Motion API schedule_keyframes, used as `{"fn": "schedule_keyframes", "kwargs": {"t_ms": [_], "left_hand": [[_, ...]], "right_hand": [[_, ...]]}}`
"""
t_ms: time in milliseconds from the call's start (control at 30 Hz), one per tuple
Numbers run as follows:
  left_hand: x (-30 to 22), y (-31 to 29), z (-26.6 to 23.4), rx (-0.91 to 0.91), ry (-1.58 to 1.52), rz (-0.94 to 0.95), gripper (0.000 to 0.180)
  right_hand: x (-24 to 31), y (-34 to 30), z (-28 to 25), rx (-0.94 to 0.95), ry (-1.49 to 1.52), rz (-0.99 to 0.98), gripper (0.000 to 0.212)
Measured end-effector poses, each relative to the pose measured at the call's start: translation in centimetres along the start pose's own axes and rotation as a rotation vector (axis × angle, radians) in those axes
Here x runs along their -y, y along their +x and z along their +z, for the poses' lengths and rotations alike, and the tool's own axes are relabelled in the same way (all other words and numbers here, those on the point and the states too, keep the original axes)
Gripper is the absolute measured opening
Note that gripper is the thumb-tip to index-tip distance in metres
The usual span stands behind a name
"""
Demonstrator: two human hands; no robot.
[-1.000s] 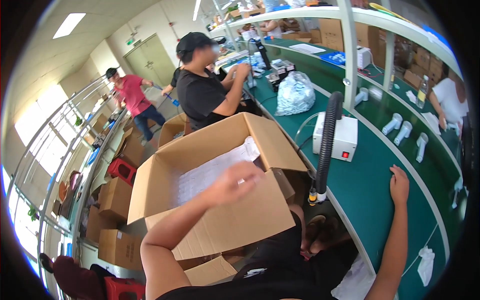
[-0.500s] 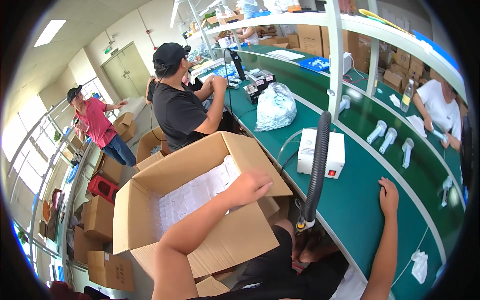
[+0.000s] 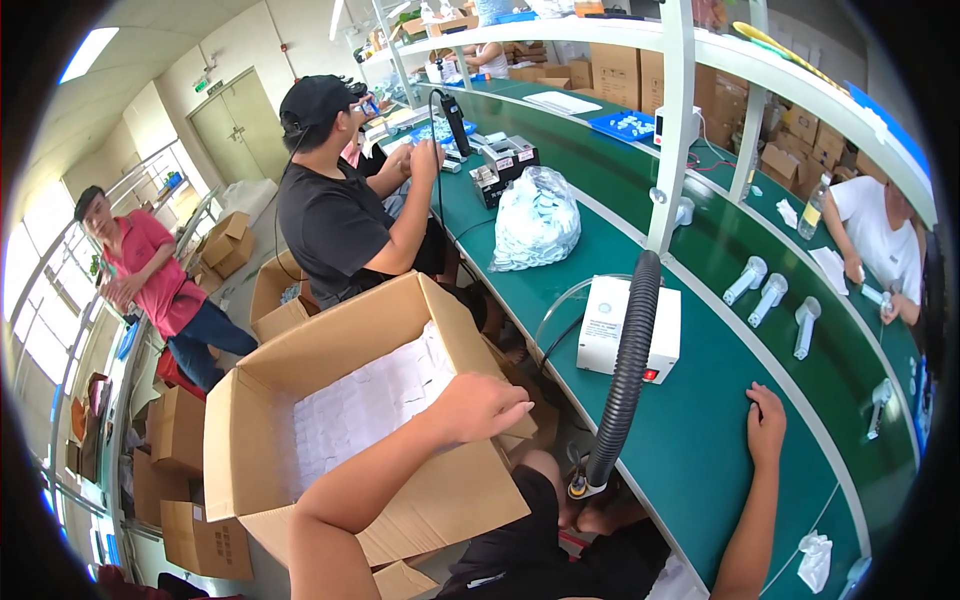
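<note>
**Where a green bench [image 3: 690, 450] runs beside an open carton [image 3: 330, 340], the box looks only part-filled**

The bench curves along the right, with a dark green belt [image 3: 845, 350] beyond it. The carton stands by its left edge, flaps turned out; a white layer [image 3: 360, 400] lies deep inside, with depth to spare above it. How much is left to go in cannot be told. The carton's raised walls and the bench edge bound the near space. A black corrugated hose [image 3: 630, 370] hangs across that edge, narrowing the way between the hands. More room lies between the white unit [image 3: 605, 325] and the right hand [image 3: 766, 425], which rests on the bench, fingers loosely parted, nothing seen in them. The left hand [image 3: 485, 405] is over the carton's near right corner, fingers bent together; whether they pinch anything cannot be told. Several pale blue parts [image 3: 768, 300] lie spaced along the belt.
</note>
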State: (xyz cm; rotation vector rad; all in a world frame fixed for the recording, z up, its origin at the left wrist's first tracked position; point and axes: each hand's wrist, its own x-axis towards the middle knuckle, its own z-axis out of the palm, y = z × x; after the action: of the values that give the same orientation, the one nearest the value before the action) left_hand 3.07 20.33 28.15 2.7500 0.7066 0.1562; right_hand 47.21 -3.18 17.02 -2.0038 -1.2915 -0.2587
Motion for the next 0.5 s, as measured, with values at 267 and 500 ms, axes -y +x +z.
{"fn": "schedule_keyframes", "kwargs": {"t_ms": [267,500], "left_hand": [[0.8,-0.1,1.1,-0.16,-0.037,0.089,0.023],[0.5,-0.2,1.0,-0.149,-0.031,0.077,0.021]], "right_hand": [[-0.1,0.1,-0.3,-0.012,0.038,0.01,0.023],[0.0,0.0,-0.3,-0.004,0.05,0.023,0.022]]}}
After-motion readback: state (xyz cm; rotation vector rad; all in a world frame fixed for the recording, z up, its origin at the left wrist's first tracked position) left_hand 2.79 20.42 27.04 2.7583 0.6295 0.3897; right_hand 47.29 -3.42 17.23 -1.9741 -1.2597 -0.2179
